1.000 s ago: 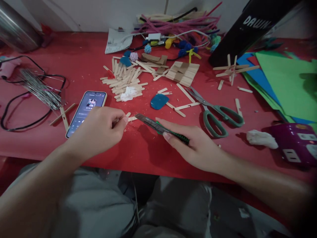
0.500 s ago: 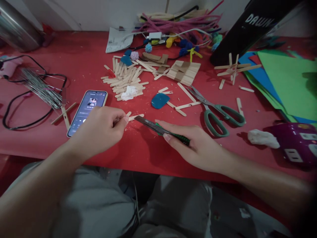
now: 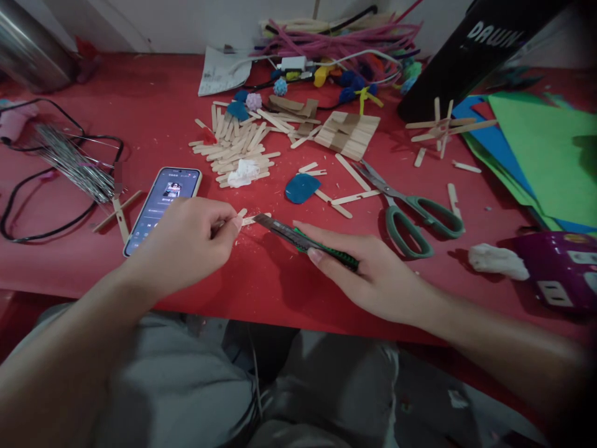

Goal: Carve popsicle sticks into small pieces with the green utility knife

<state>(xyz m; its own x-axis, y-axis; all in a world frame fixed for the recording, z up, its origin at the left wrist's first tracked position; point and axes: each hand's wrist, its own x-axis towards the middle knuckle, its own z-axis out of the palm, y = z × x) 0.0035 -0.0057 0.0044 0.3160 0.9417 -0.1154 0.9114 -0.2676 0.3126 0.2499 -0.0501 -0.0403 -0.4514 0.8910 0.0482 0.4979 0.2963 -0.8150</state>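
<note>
My left hand (image 3: pixel 200 236) is closed, pinching a wooden craft stick (image 3: pixel 248 221) between thumb and forefinger just above the red table (image 3: pixel 261 292). Around the handle of a utility knife (image 3: pixel 284 234) my right hand (image 3: pixel 368 267) is wrapped, its blade pointing left. The blade tip lies at the stick's right part; whether it cuts into the wood I cannot tell. Wood shavings are scattered beneath. A phone (image 3: pixel 161 193) with its screen lit lies partly behind my left hand. Beyond the knife is a blue flat piece (image 3: pixel 302 188).
Craft sticks (image 3: pixel 242 146) lie heaped behind my hands. Scissors (image 3: pixel 410 211) with green handles rest at the right, near a purple power strip (image 3: pixel 557 267). A black cylinder (image 3: pixel 466 62) and coloured paper (image 3: pixel 545 155) stand farther right. Metal wires (image 3: pixel 77 165) and a black cord lie left.
Both hands keep their grips, and the knife stays at the stick with barely any movement. The whole view has shifted slightly.
</note>
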